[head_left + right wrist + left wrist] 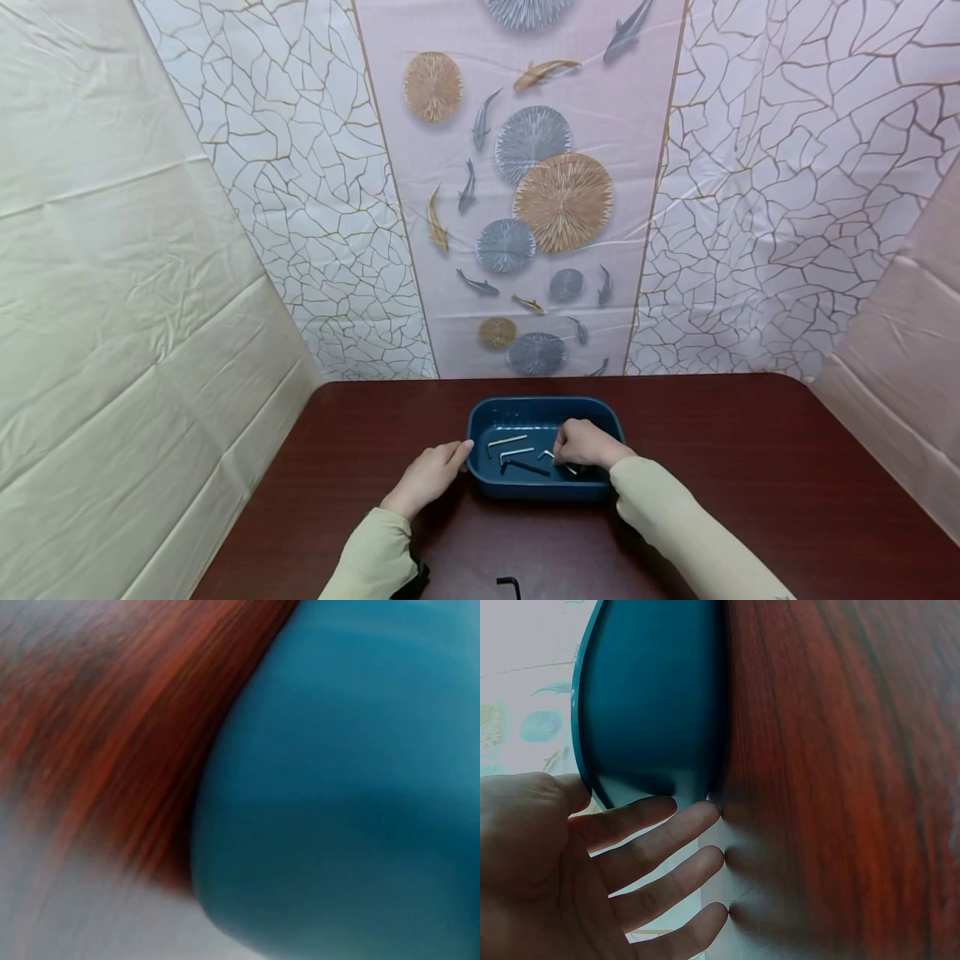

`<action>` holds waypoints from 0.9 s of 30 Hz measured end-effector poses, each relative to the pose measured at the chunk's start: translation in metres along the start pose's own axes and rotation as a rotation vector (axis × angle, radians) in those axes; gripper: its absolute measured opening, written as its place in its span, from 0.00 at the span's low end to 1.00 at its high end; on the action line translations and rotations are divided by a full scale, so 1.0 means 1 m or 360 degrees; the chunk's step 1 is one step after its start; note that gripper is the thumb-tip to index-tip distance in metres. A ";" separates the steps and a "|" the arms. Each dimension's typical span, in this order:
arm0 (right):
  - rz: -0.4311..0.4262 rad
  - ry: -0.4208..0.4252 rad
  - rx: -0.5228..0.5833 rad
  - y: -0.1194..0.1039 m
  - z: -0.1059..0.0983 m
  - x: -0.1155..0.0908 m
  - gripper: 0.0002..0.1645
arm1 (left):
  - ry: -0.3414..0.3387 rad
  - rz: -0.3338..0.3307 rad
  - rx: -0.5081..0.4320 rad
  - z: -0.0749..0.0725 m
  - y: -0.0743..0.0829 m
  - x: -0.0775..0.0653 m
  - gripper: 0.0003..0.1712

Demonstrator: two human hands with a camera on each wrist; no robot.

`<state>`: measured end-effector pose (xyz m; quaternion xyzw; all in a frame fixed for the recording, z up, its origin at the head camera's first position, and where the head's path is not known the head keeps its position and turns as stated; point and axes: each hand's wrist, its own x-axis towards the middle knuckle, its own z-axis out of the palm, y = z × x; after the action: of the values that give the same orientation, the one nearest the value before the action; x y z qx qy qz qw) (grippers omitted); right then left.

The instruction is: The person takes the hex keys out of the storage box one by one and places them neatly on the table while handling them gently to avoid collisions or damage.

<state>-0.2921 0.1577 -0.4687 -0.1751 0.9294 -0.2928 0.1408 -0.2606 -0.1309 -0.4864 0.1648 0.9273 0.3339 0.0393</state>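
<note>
A blue rectangular tray (525, 490) stands on the table with several L-shaped hex keys in it. At its left end my left hand (429, 477) rests with the thumb at the rim. In the left wrist view this hand's fingers (667, 874) are extended, the index fingertip against the tray's outer wall. My right hand (588, 443) reaches inside the tray at the right, its curled fingers pinching a silver hex key (546, 455) that they partly cover. In the right wrist view only the tray's wall (337, 787) and the tabletop show; the fingers are out of sight.
A silver hex key (507, 441), another silver one (516, 455) and a black one (527, 467) lie in the left half of the tray. On the dark red wooden table (360, 433), a black hex key (510, 582) lies near the front. Patterned cloth (300, 167) hangs behind.
</note>
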 end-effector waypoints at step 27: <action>-0.0059 -0.0088 0.0036 0.006 0.001 0.002 0.28 | -0.0001 0.0000 -0.0009 -0.002 0.002 0.000 0.27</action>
<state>-0.2951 0.1608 -0.4735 -0.1988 0.9184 -0.3008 0.1627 -0.2601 -0.1309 -0.4838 0.1648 0.9263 0.3365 0.0401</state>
